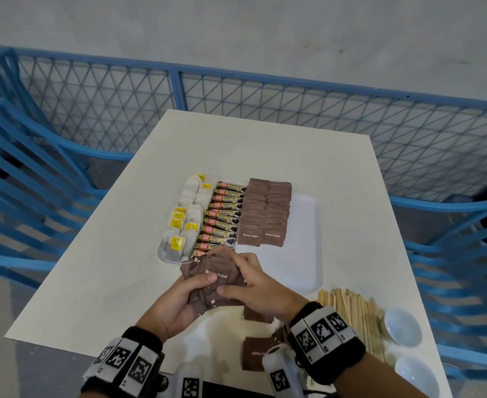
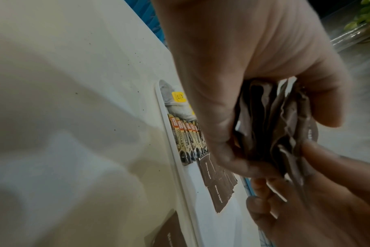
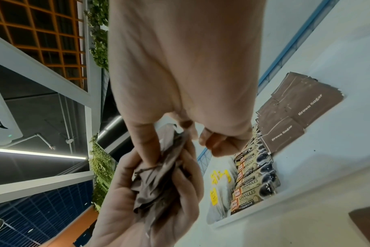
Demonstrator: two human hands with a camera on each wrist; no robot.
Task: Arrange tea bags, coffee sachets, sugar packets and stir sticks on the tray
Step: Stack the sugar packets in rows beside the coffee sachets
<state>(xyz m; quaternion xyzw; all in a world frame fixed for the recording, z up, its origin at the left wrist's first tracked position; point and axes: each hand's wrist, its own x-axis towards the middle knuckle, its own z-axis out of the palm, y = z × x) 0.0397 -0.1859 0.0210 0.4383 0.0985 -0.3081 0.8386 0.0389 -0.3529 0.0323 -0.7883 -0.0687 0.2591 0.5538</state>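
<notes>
Brown sugar packets (image 1: pixel 261 214), white tray (image 1: pixel 305 239), seemingly yellow-tagged tea bags (image 1: pixel 184 219)

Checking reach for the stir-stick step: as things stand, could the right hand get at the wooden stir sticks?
Probably yes, once freed. The stir sticks lie uncovered on the table just beside the right hand, nothing between them. But that hand and the left hand both hold the sugar packets.

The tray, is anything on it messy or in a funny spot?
Mostly tidy. The far sugar packets stick out past the tray rim. A few packets and the stir sticks lie off it on the table.
</notes>
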